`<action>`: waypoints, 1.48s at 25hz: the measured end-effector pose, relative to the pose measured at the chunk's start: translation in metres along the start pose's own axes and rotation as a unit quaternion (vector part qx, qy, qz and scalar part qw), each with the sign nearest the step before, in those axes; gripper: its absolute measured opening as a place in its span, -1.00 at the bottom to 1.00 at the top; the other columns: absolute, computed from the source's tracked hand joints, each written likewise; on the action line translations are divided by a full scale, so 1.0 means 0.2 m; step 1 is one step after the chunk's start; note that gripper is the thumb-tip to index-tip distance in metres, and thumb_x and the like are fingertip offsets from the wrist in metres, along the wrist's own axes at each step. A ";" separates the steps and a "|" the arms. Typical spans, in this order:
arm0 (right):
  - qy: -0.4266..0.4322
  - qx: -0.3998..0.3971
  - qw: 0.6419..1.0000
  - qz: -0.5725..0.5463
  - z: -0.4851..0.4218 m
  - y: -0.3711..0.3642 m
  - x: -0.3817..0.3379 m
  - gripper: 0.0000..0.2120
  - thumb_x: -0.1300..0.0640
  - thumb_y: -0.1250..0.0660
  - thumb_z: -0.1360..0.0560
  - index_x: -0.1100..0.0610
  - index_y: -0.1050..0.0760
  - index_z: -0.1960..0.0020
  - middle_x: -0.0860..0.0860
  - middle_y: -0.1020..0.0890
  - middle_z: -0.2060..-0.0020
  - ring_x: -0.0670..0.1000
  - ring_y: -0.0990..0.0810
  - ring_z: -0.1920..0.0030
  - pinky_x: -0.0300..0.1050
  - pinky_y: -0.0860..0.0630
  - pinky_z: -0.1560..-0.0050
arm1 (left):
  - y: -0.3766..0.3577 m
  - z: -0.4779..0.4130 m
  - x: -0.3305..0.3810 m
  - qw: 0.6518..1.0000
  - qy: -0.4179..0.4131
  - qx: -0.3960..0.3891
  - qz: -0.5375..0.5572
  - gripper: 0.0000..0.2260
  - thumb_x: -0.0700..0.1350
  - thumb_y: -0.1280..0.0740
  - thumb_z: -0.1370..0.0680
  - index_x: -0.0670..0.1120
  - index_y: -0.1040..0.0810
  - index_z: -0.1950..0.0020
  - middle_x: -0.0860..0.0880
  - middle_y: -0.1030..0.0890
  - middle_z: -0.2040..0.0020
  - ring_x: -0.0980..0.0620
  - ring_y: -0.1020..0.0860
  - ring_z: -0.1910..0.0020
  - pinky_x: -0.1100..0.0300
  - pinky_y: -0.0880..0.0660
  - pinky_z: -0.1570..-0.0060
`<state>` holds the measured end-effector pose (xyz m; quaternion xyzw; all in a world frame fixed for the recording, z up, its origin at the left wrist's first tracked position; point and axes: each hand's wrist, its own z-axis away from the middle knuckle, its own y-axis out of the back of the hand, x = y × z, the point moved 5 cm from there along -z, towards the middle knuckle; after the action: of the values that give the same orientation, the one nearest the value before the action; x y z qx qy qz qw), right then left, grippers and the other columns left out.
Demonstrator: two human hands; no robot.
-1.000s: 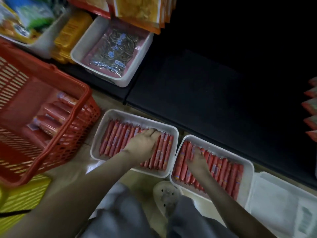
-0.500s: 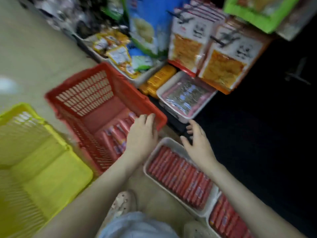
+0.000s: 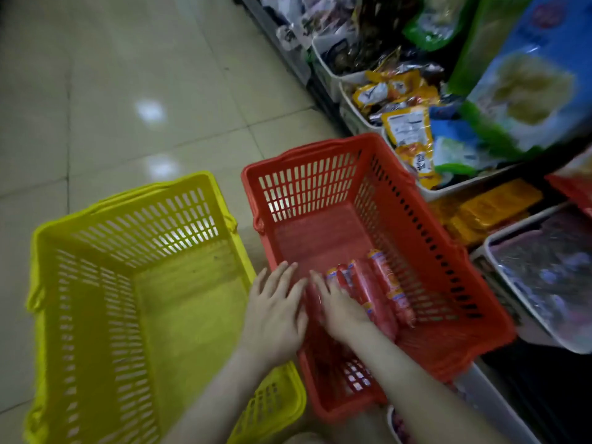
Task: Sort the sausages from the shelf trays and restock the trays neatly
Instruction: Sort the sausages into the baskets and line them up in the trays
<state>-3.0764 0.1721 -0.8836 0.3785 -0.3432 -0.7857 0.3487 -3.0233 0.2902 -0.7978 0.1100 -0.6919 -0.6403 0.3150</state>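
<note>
Both hands have left the white trays and now reach into the red basket [image 3: 416, 216]. Left hand [image 3: 275, 312] is spread flat, holding nothing; right hand [image 3: 339, 307] lies open on the sausages [image 3: 374, 293], possibly starting to gather them, though blur hides any grip. They look light, firm and slick in their wrappers, best taken round the middle, several together. Yellow basket [image 3: 96, 283] sits alongside on glossy tile floor [image 3: 128, 91], shelves just right.

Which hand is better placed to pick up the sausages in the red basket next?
Probably the right hand. It already lies on the sausages inside the red basket, fingers spread over them. The left hand hovers flat beside them, near the basket's wall next to the yellow basket, holding nothing.
</note>
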 end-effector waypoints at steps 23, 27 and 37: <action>0.124 0.042 0.620 -0.773 0.16 0.45 -0.04 -0.35 0.23 -0.32 -0.51 -0.03 -0.15 -0.51 0.07 -0.45 -0.38 0.08 -0.42 -0.37 -0.03 -0.42 -0.31 | 0.13 -0.25 0.11 0.707 0.160 -0.109 0.680 -0.48 -0.15 -0.30 -0.59 0.28 -0.24 -0.43 0.08 -0.60 -0.18 0.30 -0.58 0.03 0.40 -0.51 0.10; 0.069 0.003 0.563 -0.824 0.09 0.34 0.01 -0.41 -0.10 -0.38 -0.47 0.04 -0.36 -0.44 0.11 -0.43 -0.39 0.15 -0.39 -0.39 0.10 -0.28 -0.39 | 0.08 -0.23 0.08 0.680 0.171 -0.102 0.705 -0.38 -0.31 -0.32 -0.55 0.22 -0.25 -0.46 -0.11 -0.68 -0.03 0.02 -0.61 0.08 0.27 -0.56 0.23; -0.132 0.065 0.814 -0.562 -0.19 -0.03 0.23 -0.17 -0.24 -0.47 -0.25 0.08 -0.35 -0.42 0.09 -0.62 -0.11 0.11 -0.59 -0.12 0.04 -0.48 -0.21 | 0.01 -0.23 -0.01 0.647 0.232 0.030 0.726 -0.45 -0.38 -0.33 -0.49 0.14 -0.41 -0.33 -0.11 -0.68 -0.05 0.05 -0.62 0.08 0.11 -0.59 0.01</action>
<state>-3.0688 0.1271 -0.9218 0.4198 -0.1638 -0.8630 -0.2284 -2.9940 0.2544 -0.7969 -0.2733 -0.4737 -0.1392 0.8255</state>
